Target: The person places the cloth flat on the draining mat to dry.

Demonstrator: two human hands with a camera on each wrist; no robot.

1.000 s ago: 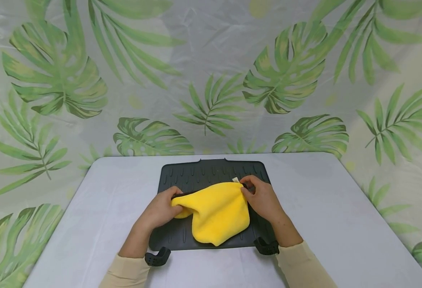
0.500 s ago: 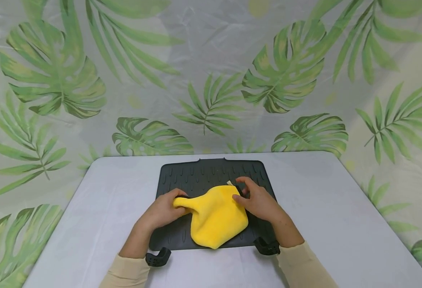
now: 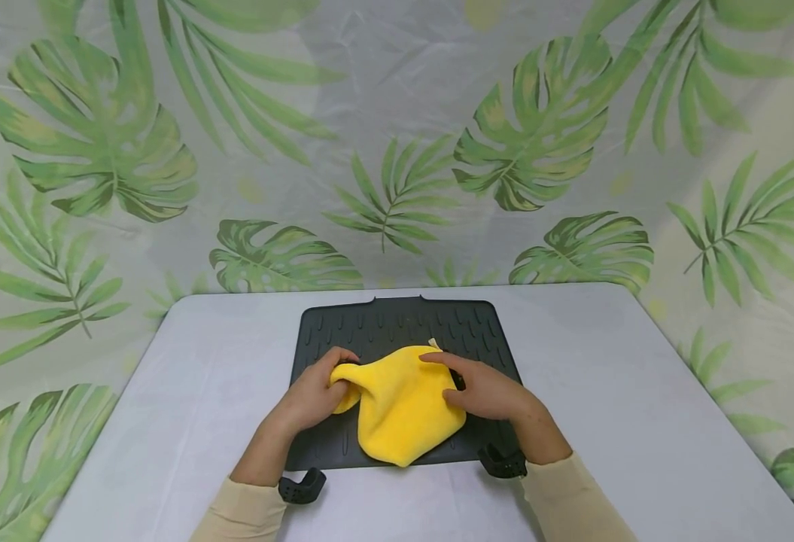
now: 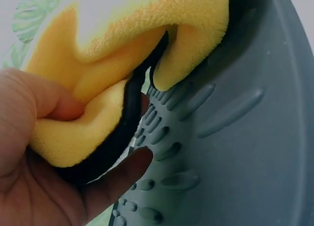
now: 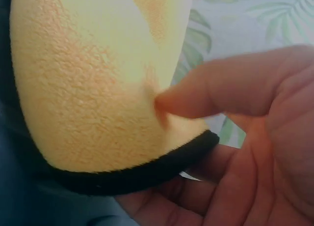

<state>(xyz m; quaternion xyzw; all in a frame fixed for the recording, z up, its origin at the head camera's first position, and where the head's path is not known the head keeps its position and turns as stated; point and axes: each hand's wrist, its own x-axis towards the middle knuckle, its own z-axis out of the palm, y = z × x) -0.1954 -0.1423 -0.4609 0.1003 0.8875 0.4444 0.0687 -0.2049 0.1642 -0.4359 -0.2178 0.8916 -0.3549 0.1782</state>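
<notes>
A folded yellow plush cleaning cloth [image 3: 403,414] with black edging hangs between the two hands. My left hand [image 3: 311,395] pinches its left corner; in the left wrist view the thumb [image 4: 59,103] presses into the plush while a finger [image 4: 127,174] extends below the black edge. On the other side, my right hand [image 3: 494,388] holds the right end. The right wrist view has the thumb [image 5: 211,88] on the plush face and the other fingers [image 5: 171,201] under the black edge. A small pale tag [image 3: 433,343] sticks up at the cloth's top.
Beneath the cloth lies a dark grey ridged mat [image 3: 342,327] with raised drop-shaped ribs. It rests on a white table [image 3: 613,391]. Behind stands a leaf-printed curtain [image 3: 403,98]. Black wrist bands [image 3: 503,461] with camera mounts sit at both wrists.
The right hand has shifted its fingers from the cloth's top right corner inward and down along its right side. The left hand has moved slightly right, keeping its corner.
</notes>
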